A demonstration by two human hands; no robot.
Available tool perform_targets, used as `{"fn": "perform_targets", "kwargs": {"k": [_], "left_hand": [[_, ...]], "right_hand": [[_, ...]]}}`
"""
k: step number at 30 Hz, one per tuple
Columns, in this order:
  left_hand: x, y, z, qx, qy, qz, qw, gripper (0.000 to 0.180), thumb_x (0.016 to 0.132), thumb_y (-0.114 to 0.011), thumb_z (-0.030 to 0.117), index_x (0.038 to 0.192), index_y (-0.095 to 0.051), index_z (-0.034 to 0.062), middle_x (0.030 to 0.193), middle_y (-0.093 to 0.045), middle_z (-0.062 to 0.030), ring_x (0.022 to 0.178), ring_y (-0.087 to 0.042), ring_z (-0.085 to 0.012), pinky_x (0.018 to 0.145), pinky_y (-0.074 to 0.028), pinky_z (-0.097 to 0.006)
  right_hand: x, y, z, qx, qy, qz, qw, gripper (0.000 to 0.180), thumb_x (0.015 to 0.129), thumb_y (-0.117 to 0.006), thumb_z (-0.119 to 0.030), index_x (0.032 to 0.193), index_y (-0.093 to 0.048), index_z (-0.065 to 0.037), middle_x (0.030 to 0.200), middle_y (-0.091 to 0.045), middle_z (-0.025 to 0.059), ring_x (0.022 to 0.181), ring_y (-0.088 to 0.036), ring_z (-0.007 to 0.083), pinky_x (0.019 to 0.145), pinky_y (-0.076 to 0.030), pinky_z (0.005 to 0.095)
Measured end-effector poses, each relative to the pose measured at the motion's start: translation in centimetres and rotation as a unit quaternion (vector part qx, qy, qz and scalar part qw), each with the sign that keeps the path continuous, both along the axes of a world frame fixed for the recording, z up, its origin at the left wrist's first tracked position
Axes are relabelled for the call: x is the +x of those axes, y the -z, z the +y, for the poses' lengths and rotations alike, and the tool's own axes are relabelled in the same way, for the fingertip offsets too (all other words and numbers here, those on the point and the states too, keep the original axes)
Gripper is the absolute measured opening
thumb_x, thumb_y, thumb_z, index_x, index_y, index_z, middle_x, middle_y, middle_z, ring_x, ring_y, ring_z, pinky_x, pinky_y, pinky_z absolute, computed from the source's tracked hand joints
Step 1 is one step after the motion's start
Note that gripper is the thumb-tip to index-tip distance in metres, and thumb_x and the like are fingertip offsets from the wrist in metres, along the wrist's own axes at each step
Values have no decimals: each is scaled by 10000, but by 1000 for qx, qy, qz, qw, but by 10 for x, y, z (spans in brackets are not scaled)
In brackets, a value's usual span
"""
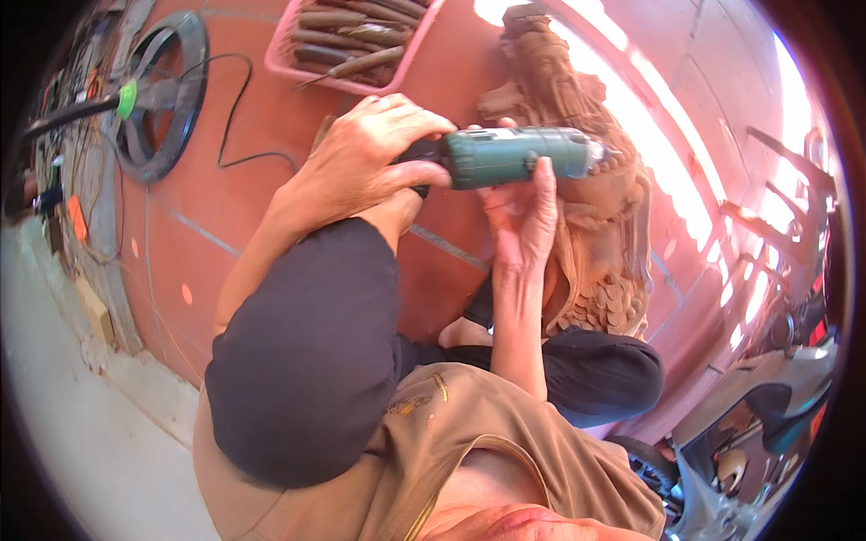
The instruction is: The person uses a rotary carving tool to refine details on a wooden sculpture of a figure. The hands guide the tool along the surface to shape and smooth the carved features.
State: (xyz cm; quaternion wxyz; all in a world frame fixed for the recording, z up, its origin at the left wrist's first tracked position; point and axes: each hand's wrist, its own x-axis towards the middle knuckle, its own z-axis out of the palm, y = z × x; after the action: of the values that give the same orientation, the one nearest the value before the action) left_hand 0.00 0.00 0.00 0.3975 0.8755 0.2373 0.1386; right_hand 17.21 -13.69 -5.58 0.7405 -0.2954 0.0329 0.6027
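As the left hand (383, 135) clasps the green power tool (505, 156) at one o'clock and the right hand (520, 221) cradles it, a loosened grip could drop its nose (592, 154), pointing three o'clock, onto the brown carving (606, 200)

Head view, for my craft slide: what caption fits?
Left hand and right hand hold a green power tool near a brown carved figure and a pink basket.

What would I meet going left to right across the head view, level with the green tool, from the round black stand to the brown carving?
Round black stand → black cord → left hand → green power tool → brown carving. The right hand overlaps the tool, so I left it out.
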Motion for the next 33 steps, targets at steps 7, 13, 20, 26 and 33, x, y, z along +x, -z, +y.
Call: {"fn": "perform_targets", "kwargs": {"k": [7,13,20,26,33], "left_hand": [[-10,-17,4,-109,-3,42,993,644,714,-841,289,1266,-612,49,1132,-664,-150,1039,-618,-327,935,-480,-411],[-7,-19,0,-30,39,84,995,754,712,-841,310,1368,-545,86,1226,-646,-127,1081,-612,-311,961,-470,-407],[-4,-22,-2,-39,28,154,987,880,654,-851,122,1441,-460,166,1260,-624,-144,1070,-636,-362,899,-522,-441],[-11,-28,12,-131,-4,186,974,876,694,-791,96,1470,-393,179,1225,-635,-193,1059,-652,-412,881,-540,-457],[-13,-31,38,-109,-13,201,974,851,713,-764,55,1475,-386,78,1259,-624,-205,1153,-644,-327,965,-508,-390]], "right_hand": [[-21,-15,7,-15,31,28,999,495,884,-727,-131,1320,-506,-56,1313,-580,124,1181,-608,282,963,-542,504],[-42,-13,8,-19,-6,45,999,558,890,-732,-124,1363,-436,-91,1323,-551,105,1218,-559,241,978,-520,484],[-64,-9,13,-26,-38,39,998,572,865,-773,-108,1348,-468,-79,1244,-564,62,1181,-563,187,1000,-502,391],[-76,-2,34,-24,-84,49,995,660,824,-816,-131,1368,-445,-87,1245,-550,58,1192,-540,177,1006,-488,373],[-78,-4,69,15,-76,46,996,605,840,-806,-160,1336,-468,-81,1209,-587,56,1137,-591,175,946,-531,396]]}}
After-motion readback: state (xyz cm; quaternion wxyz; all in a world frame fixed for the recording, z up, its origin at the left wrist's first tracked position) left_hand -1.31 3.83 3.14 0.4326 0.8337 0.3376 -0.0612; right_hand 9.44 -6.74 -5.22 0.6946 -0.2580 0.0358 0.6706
